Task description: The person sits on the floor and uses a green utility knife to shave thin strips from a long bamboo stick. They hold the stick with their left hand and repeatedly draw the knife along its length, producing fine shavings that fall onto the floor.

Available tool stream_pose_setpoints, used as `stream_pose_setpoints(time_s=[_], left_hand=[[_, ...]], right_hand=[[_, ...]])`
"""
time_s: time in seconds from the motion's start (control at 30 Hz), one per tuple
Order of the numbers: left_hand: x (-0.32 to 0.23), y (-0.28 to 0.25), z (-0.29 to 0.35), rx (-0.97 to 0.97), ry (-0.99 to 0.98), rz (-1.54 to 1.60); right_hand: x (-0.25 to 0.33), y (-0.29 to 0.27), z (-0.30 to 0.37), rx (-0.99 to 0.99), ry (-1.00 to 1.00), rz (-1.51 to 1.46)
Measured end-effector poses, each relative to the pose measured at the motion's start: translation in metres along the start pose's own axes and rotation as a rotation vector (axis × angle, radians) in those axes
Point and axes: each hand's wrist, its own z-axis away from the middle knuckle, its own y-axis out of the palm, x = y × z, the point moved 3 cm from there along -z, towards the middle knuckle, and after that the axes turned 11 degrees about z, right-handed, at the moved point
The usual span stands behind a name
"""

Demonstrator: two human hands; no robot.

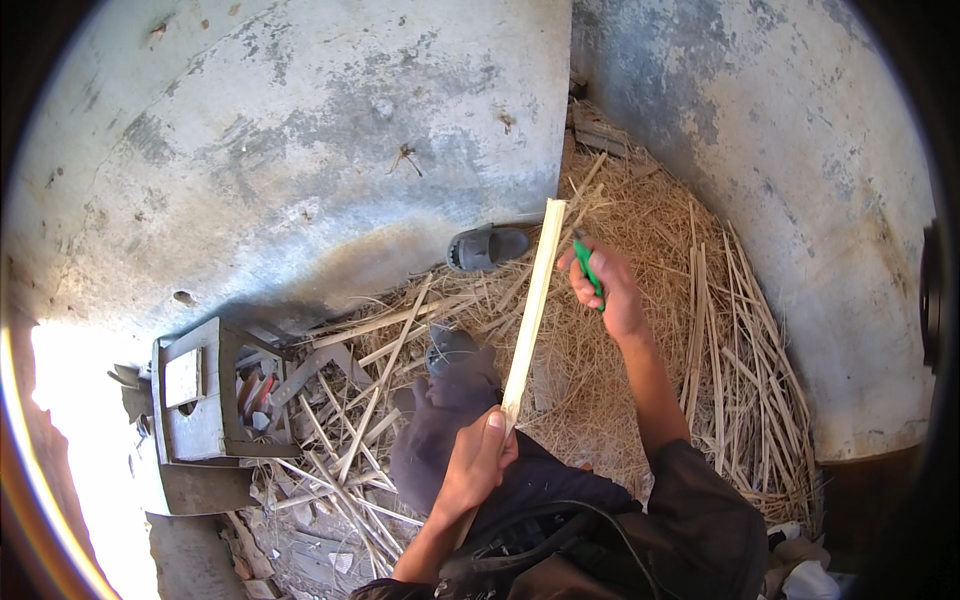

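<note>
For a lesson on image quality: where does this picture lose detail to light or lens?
Head view: sunlight blows out the lower left edge beside the grey box; the fisheye bends the wall and blackens the corners; the pale strip and both hands stay sharp and evenly lit.

Left hand (478, 455) gripped the lower end of a pale split cane strip (533, 305), right hand (605, 285) held a green-handled tool (588, 270) beside its upper part, straw shavings (640, 330) covered the floor, grey sandal (488, 247) lay near the wall, grey wooden box (200, 405) stood at left.

Pale matt wooden strip (533, 305), green plastic-handled tool (588, 270), rough concrete wall (300, 130)
</note>
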Motion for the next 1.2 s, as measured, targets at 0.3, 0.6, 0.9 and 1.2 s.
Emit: stream_pose_setpoints(time_s=[0.3,0.6,0.9,1.2], left_hand=[[-0.006,0.000,-0.001,-0.039,0.046,-0.011],[-0.011,0.004,-0.005,-0.097,0.165,-0.130],[-0.012,0.001,-0.005,-0.158,0.134,-0.175],[-0.009,0.002,-0.007,-0.138,0.137,-0.143]], right_hand=[[-0.012,0.038,0.080,0.010,-0.376,0.621],[0.002,0.066,0.095,0.072,-0.550,0.708],[0.014,0.070,0.090,0.033,-0.536,0.838],[0.011,0.067,0.087,-0.009,-0.591,0.878]])
